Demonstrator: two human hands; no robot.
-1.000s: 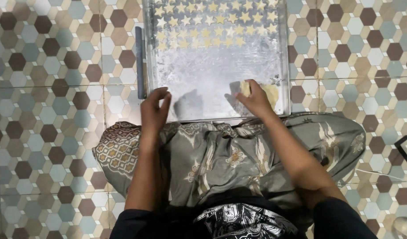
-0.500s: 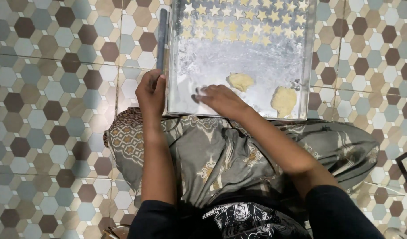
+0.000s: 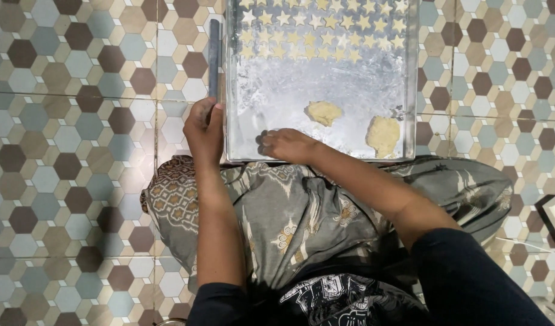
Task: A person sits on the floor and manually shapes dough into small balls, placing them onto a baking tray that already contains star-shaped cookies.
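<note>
We count one rectangular silver metal baking tray (image 3: 271, 90) lying flat on the hexagon-tiled floor (image 3: 66, 151), and we take it as our landmark. On the tray's far end lie three rows of small pale star-shaped dough cut-outs (image 3: 316, 37); they run past the top edge of the view, so we may be missing some. Two pale yellow lumps of dough (image 3: 324, 112) sit on the tray's bare, floury near half: the smaller one is near the tray's middle, and the larger lump (image 3: 383, 135) rests close to the tray's near right corner, well apart from the first.

One long dark grey rod-like tool (image 3: 214, 57) lies on the floor just beside the tray's left rim and parallel to it.

Our left hand (image 3: 204, 130) sits at the tray's near left corner, outside the rim, with the fingers curled together around the near end of the rod; the forearm runs straight back toward us. Our right hand (image 3: 287, 145) rests palm down inside the tray, close to its near rim and left of both lumps. Its fingers are bent and held close together with the tips on the floury metal, pinching nothing we can see. The right forearm crosses diagonally from our dark sleeve (image 3: 470, 271).

A grey patterned cloth (image 3: 289, 211) covers our lap just below the tray's near rim.
</note>
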